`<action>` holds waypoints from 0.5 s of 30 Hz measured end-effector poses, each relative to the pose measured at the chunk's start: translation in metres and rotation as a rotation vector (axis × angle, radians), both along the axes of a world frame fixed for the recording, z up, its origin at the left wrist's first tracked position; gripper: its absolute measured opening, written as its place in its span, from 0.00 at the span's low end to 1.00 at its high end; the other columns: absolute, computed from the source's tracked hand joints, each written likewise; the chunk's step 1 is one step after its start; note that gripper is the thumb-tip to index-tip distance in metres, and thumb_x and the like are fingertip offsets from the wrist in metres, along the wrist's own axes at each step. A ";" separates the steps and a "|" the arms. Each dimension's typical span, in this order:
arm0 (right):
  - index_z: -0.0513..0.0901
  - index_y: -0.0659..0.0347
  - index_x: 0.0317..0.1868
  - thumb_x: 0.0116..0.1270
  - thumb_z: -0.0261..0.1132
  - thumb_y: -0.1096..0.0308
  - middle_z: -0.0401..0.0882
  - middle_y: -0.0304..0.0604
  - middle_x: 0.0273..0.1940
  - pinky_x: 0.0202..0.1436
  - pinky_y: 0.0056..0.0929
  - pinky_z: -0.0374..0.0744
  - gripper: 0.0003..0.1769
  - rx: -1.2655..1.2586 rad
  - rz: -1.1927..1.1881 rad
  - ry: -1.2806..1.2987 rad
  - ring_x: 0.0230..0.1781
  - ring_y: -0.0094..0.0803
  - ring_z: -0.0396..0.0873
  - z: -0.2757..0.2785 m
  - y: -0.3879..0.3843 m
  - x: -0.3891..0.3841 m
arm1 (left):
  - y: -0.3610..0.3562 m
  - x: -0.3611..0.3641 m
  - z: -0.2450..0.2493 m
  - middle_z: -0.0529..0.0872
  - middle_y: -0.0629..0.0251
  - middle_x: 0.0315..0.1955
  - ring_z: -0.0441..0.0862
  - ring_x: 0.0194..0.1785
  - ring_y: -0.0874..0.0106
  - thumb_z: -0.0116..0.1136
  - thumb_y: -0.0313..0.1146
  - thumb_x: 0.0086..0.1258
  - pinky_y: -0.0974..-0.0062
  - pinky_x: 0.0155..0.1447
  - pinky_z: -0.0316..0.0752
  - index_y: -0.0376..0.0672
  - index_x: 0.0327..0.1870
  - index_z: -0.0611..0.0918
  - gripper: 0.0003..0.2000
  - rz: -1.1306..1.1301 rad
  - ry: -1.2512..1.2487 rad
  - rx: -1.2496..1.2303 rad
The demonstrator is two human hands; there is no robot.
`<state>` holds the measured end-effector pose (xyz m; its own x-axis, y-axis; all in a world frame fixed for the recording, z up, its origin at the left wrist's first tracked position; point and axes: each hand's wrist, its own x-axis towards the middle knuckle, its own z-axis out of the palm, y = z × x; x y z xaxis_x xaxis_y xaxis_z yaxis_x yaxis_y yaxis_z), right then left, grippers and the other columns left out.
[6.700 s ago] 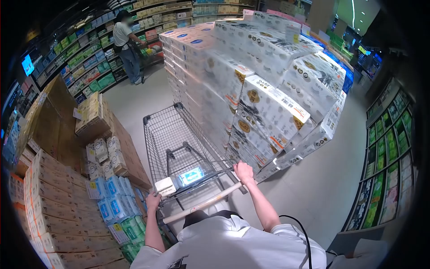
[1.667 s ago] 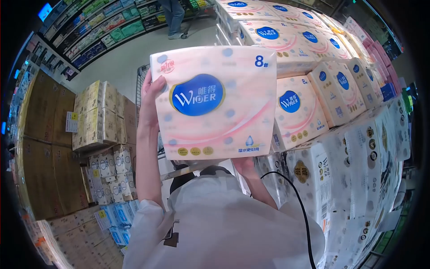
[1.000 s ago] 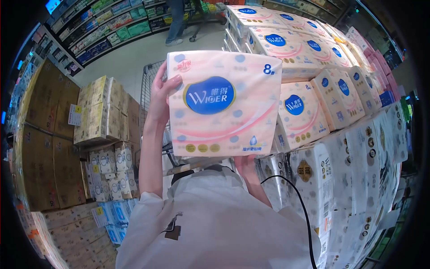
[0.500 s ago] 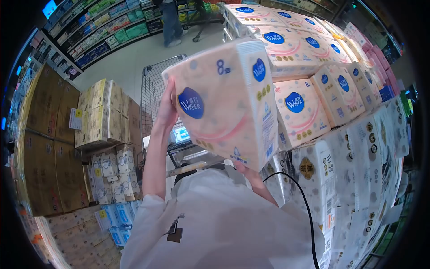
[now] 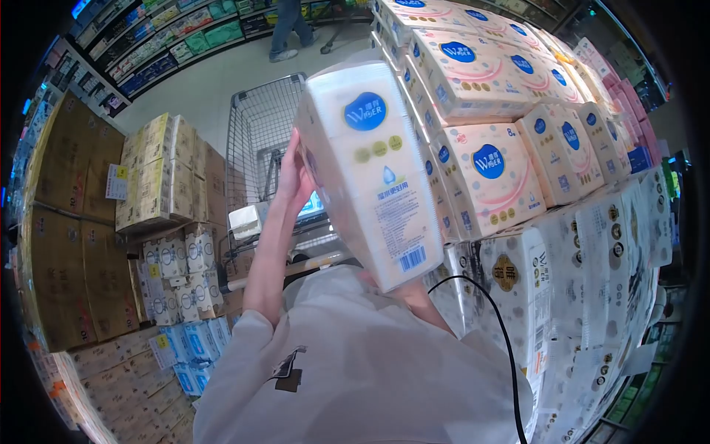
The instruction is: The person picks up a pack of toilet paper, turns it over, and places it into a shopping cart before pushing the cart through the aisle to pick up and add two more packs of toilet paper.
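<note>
In front of my chest I hold a large wrapped tissue pack (image 5: 381, 185), tilted, with its narrow side and barcode facing me. My left hand (image 5: 296, 177) presses on the pack's left face, fingers pointing up along it. At the lower end, my right hand (image 5: 407, 291) supports the pack from below, its fingers mostly hidden. Beyond the pack stands a wire shopping cart (image 5: 248, 122). Inside it are a white package (image 5: 247, 220) and a blue package (image 5: 315, 203), the latter partly covered by my left wrist.
To the right rise stacked tissue packs (image 5: 492, 174) above white-wrapped paper bundles (image 5: 569, 274). Brown cartons (image 5: 74, 259) and yellowish packs (image 5: 151, 174) stand on the left. A person's legs (image 5: 288, 29) show near the far shelves (image 5: 177, 44). A black cable (image 5: 503, 325) runs beside my right arm.
The tissue pack has turned in my hands, from its broad front to its narrow side. More of the cart now shows. The far person's legs have shifted slightly.
</note>
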<state>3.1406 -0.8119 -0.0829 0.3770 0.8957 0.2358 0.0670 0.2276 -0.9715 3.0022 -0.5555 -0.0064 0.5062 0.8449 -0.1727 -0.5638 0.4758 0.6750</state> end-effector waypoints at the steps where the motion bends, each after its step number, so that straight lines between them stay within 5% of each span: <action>1: 0.54 0.56 0.76 0.56 0.70 0.38 0.65 0.45 0.68 0.69 0.45 0.70 0.56 0.006 -0.048 0.045 0.68 0.40 0.67 0.003 0.002 0.003 | 0.001 -0.004 0.007 0.71 0.58 0.68 0.71 0.68 0.67 0.43 0.56 0.79 0.67 0.71 0.70 0.39 0.72 0.65 0.32 0.013 0.053 -0.010; 7: 0.54 0.56 0.76 0.56 0.69 0.35 0.66 0.45 0.67 0.69 0.45 0.71 0.57 0.077 -0.211 0.309 0.67 0.41 0.68 0.035 0.010 0.029 | -0.026 -0.035 0.095 0.69 0.56 0.70 0.66 0.73 0.64 0.34 0.68 0.75 0.65 0.75 0.62 0.40 0.77 0.58 0.42 0.070 0.160 0.319; 10: 0.55 0.55 0.76 0.56 0.66 0.31 0.66 0.45 0.68 0.69 0.47 0.71 0.56 0.139 -0.120 0.651 0.67 0.42 0.69 0.054 0.019 0.035 | -0.041 -0.046 0.124 0.56 0.52 0.76 0.66 0.72 0.60 0.28 0.70 0.75 0.59 0.74 0.62 0.38 0.77 0.57 0.44 0.100 0.272 0.662; 13: 0.57 0.55 0.76 0.56 0.61 0.28 0.66 0.44 0.69 0.71 0.46 0.71 0.56 0.166 -0.065 0.960 0.69 0.43 0.68 0.083 0.040 0.027 | -0.062 -0.031 0.157 0.50 0.50 0.78 0.64 0.74 0.55 0.44 0.59 0.77 0.54 0.71 0.68 0.39 0.77 0.58 0.37 0.100 -0.026 0.861; 15: 0.57 0.55 0.76 0.56 0.61 0.28 0.66 0.44 0.69 0.71 0.46 0.71 0.56 0.133 -0.042 1.075 0.69 0.43 0.68 0.094 0.047 0.020 | -0.081 -0.019 0.162 0.50 0.49 0.78 0.63 0.75 0.53 0.57 0.44 0.72 0.53 0.70 0.72 0.41 0.77 0.60 0.35 0.177 -0.001 0.912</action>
<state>3.1610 -0.7650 0.0107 0.4738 0.8691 -0.1420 -0.7949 0.3527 -0.4937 2.9834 -0.6369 0.1554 0.3570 0.7185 0.5969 -0.5783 -0.3318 0.7453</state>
